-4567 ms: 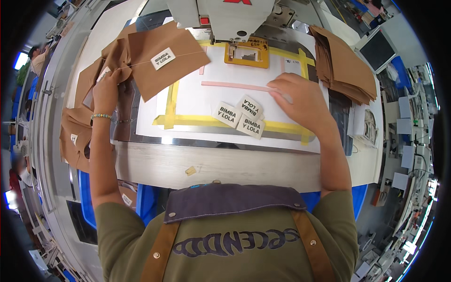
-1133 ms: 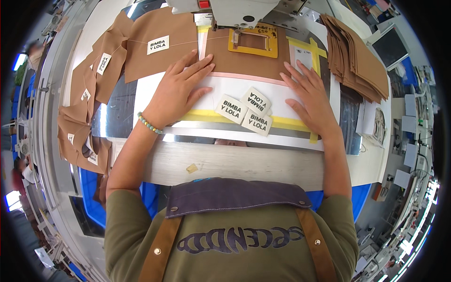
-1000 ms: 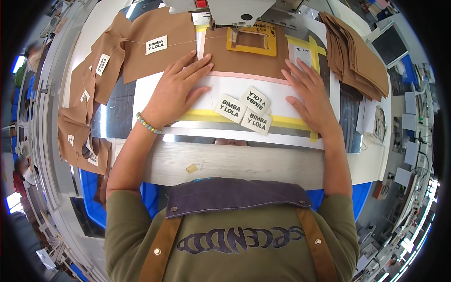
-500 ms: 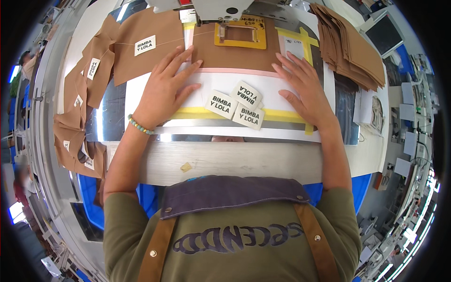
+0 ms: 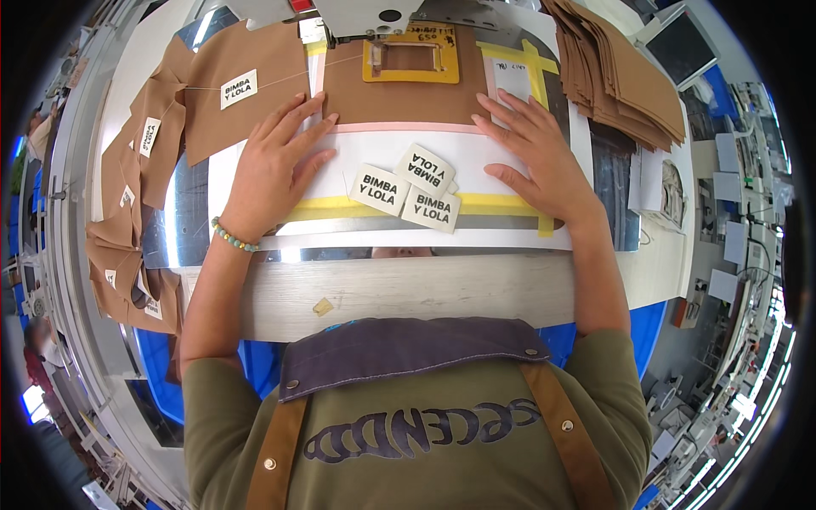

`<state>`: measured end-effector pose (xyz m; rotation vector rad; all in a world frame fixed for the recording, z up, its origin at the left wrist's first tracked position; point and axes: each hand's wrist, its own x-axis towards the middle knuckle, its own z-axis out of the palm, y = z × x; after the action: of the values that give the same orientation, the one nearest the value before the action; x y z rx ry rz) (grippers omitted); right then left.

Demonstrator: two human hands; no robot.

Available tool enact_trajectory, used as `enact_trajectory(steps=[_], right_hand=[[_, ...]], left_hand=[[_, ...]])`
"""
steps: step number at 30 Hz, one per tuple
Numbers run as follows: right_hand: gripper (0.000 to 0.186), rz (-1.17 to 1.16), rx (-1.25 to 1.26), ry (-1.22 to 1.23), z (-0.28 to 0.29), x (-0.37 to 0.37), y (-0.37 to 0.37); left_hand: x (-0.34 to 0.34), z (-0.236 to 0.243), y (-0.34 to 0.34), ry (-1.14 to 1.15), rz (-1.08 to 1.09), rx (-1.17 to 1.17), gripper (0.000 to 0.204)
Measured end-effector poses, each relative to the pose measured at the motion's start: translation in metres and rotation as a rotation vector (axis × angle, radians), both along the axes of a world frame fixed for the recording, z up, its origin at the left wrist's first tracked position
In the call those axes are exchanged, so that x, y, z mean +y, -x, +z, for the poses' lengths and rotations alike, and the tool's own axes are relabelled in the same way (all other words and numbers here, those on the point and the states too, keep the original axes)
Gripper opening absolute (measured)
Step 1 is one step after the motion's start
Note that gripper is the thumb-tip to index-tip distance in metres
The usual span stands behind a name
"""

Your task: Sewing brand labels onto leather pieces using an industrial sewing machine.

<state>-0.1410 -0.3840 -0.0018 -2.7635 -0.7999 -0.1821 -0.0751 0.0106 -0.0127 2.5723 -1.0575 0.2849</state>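
My left hand [image 5: 276, 166] lies with fingers spread at the left edge of a flat brown panel [image 5: 353, 104]. At the panel's right edge rests my right hand [image 5: 535, 166], its fingers also stretched out. Neither hand grips anything. A yellow rectangular frame [image 5: 412, 77] with handwriting sits on the panel, under the sewing machine head [image 5: 365, 19]. Between my hands, nearer to me, several white printed labels [image 5: 378, 189] overlap on a white sheet [image 5: 344, 146]. Left of the panel, another brown piece [image 5: 217, 123] bears a white label [image 5: 239, 89], and a thin thread runs from there toward the frame.
More brown pieces with labels [image 5: 149, 136] trail down the table's left side. A stack of brown panels [image 5: 625, 72] lies at the back right, near a screen [image 5: 680, 47]. Yellow tape [image 5: 501, 204] crosses the white sheet. Blue bins [image 5: 642, 336] show below the table.
The whole scene has shifted slightly left in the picture. My hands remain spread at the panel's two sides, and the labels keep their arrangement.
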Motion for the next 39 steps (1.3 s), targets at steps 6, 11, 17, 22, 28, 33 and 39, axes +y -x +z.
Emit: enact_trajectory(steps=[6,11,17,22,28,33,39], right_hand=[[0.054,-0.002,-0.002,-0.035,-0.001,-0.001,0.001],[0.051,0.017,0.01,-0.055,-0.002,-0.003,-0.002],[0.047,-0.015,-0.079,-0.048,0.006,0.01,0.001],[0.033,0.053,-0.058,-0.182,0.029,0.065,0.018],[0.013,0.065,-0.192,-0.031,0.02,0.079,0.009],[0.008,-0.075,-0.313,-0.26,0.036,0.097,0.003],[0.022,0.018,0.045,-0.567,0.05,0.116,0.011]], left_hand=[[0.0,0.0,0.001,0.005,-0.008,0.006,0.046],[0.002,-0.002,-0.002,0.02,-0.017,0.009,0.045],[0.001,-0.004,-0.003,0.046,-0.019,-0.055,0.04],[-0.009,0.013,0.01,0.177,-0.061,0.024,0.037],[-0.023,0.016,0.02,0.444,-0.17,0.382,0.037],[-0.05,0.02,0.034,0.684,-0.096,0.858,0.043],[-0.076,0.025,0.045,0.969,-0.128,1.119,0.05]])
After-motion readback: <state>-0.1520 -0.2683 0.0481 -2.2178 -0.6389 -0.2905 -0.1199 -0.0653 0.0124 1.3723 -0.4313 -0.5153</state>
